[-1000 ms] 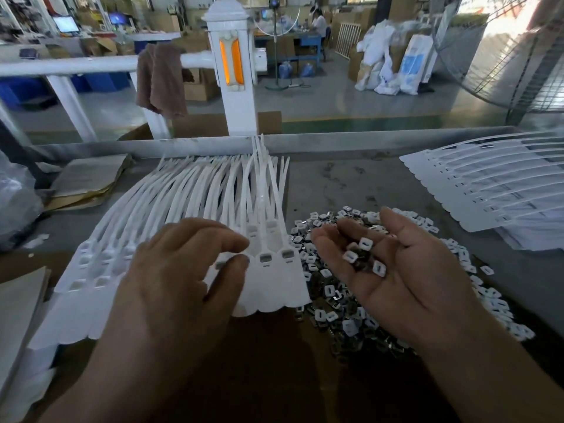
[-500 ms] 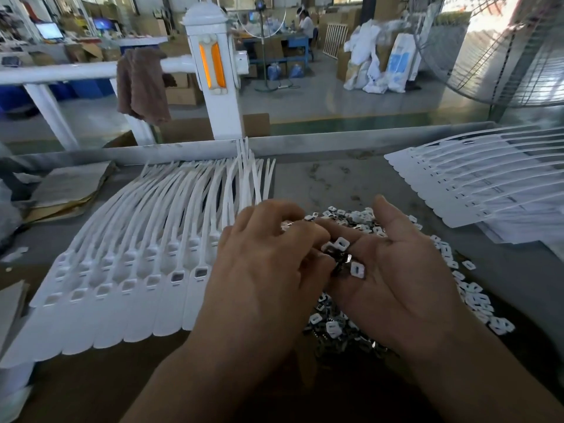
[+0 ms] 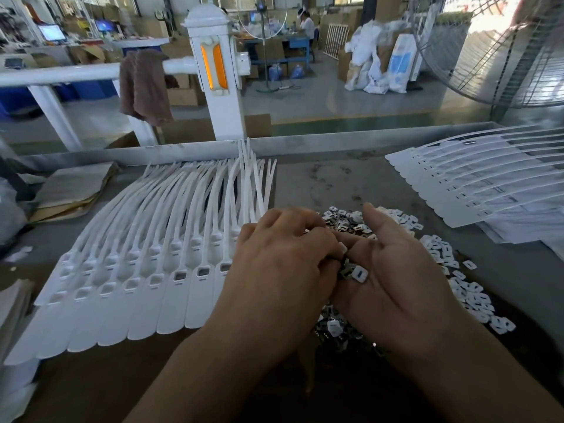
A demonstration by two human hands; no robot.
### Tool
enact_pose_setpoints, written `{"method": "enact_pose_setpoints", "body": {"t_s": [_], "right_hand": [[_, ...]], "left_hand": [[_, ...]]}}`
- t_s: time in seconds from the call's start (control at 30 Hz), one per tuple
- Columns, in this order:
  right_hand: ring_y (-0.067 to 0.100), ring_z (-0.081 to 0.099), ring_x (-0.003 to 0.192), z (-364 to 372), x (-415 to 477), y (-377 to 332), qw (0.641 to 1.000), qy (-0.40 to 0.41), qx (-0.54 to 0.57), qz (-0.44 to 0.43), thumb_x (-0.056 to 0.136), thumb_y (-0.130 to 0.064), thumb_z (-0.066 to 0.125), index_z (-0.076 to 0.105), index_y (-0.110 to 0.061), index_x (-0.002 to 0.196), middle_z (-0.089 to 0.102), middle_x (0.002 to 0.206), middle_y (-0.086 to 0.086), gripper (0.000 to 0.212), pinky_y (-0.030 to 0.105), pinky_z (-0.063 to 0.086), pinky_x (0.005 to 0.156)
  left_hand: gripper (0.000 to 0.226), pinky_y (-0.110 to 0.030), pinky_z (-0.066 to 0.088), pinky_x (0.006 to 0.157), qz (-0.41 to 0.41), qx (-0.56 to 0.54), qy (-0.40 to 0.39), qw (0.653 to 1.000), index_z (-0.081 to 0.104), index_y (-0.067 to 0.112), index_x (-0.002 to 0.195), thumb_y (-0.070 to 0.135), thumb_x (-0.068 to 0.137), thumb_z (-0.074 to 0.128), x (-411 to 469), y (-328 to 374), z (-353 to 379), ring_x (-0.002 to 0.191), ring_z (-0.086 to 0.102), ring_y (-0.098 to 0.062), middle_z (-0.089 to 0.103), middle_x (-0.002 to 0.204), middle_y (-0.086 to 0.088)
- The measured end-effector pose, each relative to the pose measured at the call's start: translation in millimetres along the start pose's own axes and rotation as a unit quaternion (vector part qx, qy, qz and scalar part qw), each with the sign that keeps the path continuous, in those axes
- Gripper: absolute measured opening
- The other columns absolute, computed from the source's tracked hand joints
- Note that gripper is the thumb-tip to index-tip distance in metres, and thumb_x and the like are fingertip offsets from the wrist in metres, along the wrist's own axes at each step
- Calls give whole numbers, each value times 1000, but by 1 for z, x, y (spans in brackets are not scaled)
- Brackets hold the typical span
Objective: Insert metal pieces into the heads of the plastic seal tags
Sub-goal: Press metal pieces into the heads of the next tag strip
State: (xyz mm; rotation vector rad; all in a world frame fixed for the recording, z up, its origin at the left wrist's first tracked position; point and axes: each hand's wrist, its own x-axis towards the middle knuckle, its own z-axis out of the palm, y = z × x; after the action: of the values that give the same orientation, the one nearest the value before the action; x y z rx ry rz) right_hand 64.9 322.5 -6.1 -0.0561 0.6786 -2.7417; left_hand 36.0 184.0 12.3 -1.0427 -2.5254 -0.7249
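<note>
The left hand point(image 3: 280, 270) lies back-up, its fingers point(image 3: 308, 236) curled down into the right hand point(image 3: 396, 288); whether they pinch a piece is hidden. The right hand is cupped palm-up with the thumb held apart, cradling a few metal pieces point(image 3: 356, 272), small squarish clips, pale-faced with a dark slot. A heap point(image 3: 470, 293) of them lies on the bench point(image 3: 329, 184) beneath both hands. To the left, white seal tags point(image 3: 146, 279) fan out side by side, broad flat ends toward the person and thin tails running away.

Left grip point(image 3: 283, 270), right grip point(image 3: 393, 282), bare forearms point(image 3: 213, 370)
</note>
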Motion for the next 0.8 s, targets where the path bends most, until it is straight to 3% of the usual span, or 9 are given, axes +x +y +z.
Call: {"method": "enact_pose_setpoints", "body": {"t_s": [0.17,0.27,0.37,0.43,0.53,0.8], "right_hand": [[32,73,89,0,-1,1,1000,13,-6,0,92,-50,43,72,10,107,72,98,25,68,40,59,76],[30,71,85,2,0,2,995,81,-55,-14,88,-45,49,73,5,106,71,99,22,58,40,60,77],[18,62,63,8,0,5,983,135,-121,-27,85,-35,56,78,-8,79,66,77,10,35,30,50,63],[10,47,48,12,-3,5,978,132,-158,-26,88,-31,57,71,-12,72,56,66,3,28,22,36,46],[6,34,38,15,-7,3,968,123,-215,-22,93,-33,56,64,-15,71,48,63,0,29,16,21,34],[7,29,33,17,-10,4,948,133,-286,-36,99,-29,48,63,-12,71,47,55,0,36,16,22,33]], "left_hand": [[15,-41,43,87,-22,-23,10,999,63,26,83,32,88,50,0,0,4,101,52,-8,59,105,14],[16,-34,48,82,-68,-98,49,992,60,28,80,33,89,47,-1,0,4,95,54,-2,57,97,18],[17,-13,48,70,-116,-165,79,976,61,30,79,34,89,48,-2,2,1,88,58,2,58,95,17],[14,-8,44,70,-131,-183,77,971,61,32,80,35,87,49,-2,2,-1,88,58,6,60,95,18],[12,-7,42,73,-140,-189,71,969,60,35,81,38,86,50,-3,2,-4,90,57,8,61,95,20],[3,1,35,75,-133,-155,88,975,58,37,82,38,85,59,-6,2,-9,96,52,13,60,93,23]]}}
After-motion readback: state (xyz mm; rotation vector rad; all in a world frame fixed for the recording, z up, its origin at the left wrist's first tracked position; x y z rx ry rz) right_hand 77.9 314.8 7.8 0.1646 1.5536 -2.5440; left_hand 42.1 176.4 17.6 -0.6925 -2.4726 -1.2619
